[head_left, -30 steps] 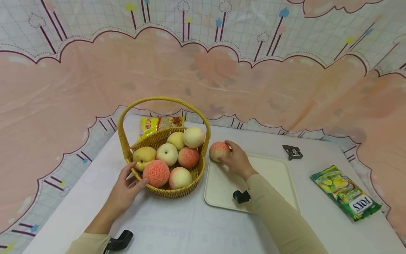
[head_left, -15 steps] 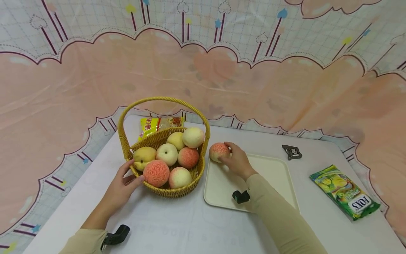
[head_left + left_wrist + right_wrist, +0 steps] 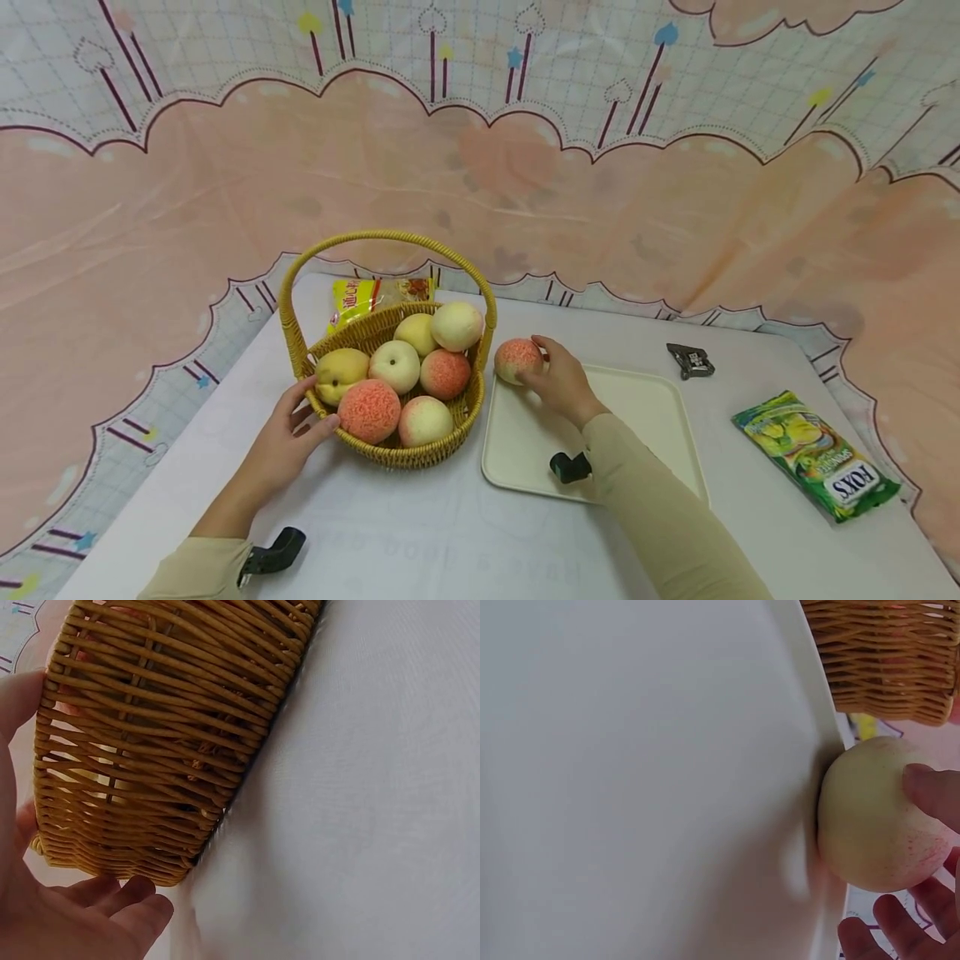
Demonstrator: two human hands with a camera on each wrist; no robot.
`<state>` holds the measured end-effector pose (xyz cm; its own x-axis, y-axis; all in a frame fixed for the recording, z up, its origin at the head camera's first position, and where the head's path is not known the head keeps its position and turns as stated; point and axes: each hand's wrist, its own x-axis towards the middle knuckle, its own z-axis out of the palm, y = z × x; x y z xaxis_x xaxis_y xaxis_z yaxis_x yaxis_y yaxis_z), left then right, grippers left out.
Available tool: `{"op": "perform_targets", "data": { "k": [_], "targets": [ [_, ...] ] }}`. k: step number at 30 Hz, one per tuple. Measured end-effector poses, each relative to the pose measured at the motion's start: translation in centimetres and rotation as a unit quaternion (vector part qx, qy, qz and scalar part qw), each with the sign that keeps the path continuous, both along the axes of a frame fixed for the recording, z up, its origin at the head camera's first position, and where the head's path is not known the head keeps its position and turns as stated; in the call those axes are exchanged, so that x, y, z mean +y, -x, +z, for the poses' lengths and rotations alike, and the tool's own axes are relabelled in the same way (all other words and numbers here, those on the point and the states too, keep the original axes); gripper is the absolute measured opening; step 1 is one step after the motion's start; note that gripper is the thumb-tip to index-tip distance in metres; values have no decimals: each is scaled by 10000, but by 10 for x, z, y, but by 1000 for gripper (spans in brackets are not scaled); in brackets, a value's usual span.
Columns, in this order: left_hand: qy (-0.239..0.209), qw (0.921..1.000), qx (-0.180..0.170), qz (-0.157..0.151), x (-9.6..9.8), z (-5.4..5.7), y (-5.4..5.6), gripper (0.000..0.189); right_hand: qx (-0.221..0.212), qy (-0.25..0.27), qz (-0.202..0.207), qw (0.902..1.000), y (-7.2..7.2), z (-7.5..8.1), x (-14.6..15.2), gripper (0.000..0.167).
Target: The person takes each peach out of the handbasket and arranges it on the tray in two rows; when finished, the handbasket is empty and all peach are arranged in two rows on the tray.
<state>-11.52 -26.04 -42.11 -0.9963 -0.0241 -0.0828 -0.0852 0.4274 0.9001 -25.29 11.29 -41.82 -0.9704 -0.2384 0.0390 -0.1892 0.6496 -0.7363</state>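
Observation:
My right hand (image 3: 558, 379) grips a pink-and-cream peach (image 3: 517, 362) at the far left corner of a cream tray (image 3: 525, 482). In the right wrist view the thumb lies on the pale side of the peach (image 3: 874, 817), close against the tray's raised edge. My left hand (image 3: 285, 446) holds the near left side of a yellow wicker basket (image 3: 420, 457), its thumb at the rim. Seen from the left wrist, some fingertips (image 3: 139, 907) lie along the basket's woven side (image 3: 150, 750). Several peaches, one of them red (image 3: 369, 410), and a yellow mango-like fruit (image 3: 341, 373) fill the basket.
Behind the basket lies a yellow snack packet (image 3: 356, 300). To the right of the tray are a small dark wrapped item (image 3: 690, 360) and a green FOX'S packet (image 3: 817, 457). The basket's tall handle (image 3: 386, 235) arches over the fruit. A printed cloth hangs behind the white table.
My left hand has shifted slightly left and down along the basket rim. The right hand and its peach stay almost in place; the basket and tray have not visibly moved.

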Motion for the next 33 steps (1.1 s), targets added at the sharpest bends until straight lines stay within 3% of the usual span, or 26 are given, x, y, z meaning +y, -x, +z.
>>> {"op": "perform_targets", "data": {
  "k": [8, 15, 19, 24, 28, 33],
  "targets": [
    [-83, 10000, 36, 6, 0, -1, 2, 84, 260, 25, 39, 9997, -9, 10, 7, 71],
    [-153, 9997, 199, -57, -1, -5, 4, 81, 633, 228, 346, 9971, -33, 20, 8, 70],
    [-171, 9995, 270, -75, -2, -6, 3, 80, 1014, 436, 673, 9916, -51, 25, -1, 71],
    [-212, 9991, 348, -108, -2, -6, 2, 78, 1628, 506, 1329, 9764, -71, 32, -21, 68],
    [-228, 9991, 349, -119, -1, -6, 2, 78, 1676, 449, 1722, 9697, -81, 36, -36, 69],
    [-227, 9991, 343, -120, 0, -7, 2, 78, 1610, 322, 2034, 9652, -85, 36, -54, 67]
  ]
}}
